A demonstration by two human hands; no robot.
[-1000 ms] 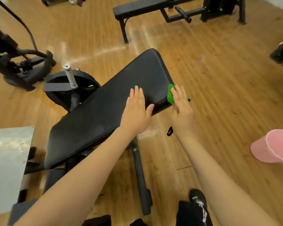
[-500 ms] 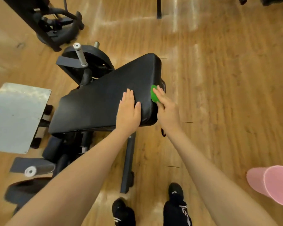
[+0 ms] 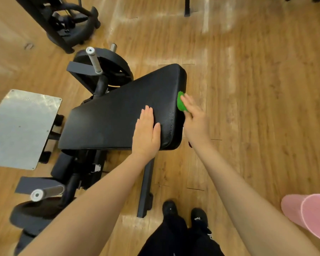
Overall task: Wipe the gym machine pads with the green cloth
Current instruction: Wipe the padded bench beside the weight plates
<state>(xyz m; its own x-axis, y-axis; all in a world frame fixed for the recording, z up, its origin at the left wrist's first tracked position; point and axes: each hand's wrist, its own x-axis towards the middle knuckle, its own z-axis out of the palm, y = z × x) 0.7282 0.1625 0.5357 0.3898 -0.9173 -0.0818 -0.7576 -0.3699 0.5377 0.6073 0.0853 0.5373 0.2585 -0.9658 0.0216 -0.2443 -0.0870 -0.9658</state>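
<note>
A long black padded bench pad runs from the lower left toward the upper right. My left hand lies flat on its top near the right end, fingers together, holding nothing. My right hand presses a bunched green cloth against the pad's right side edge. Most of the cloth is hidden under my fingers.
A silver metal footplate sits at the left. Black weight plates on steel pegs stand behind the pad, and another peg is at the lower left. A pink bucket lies at the right. My black shoes stand on the wooden floor.
The view has swung down and left, bringing the footplate and my shoes into sight. My right hand keeps the cloth against the pad's side edge; my left hand stays flat on top.
</note>
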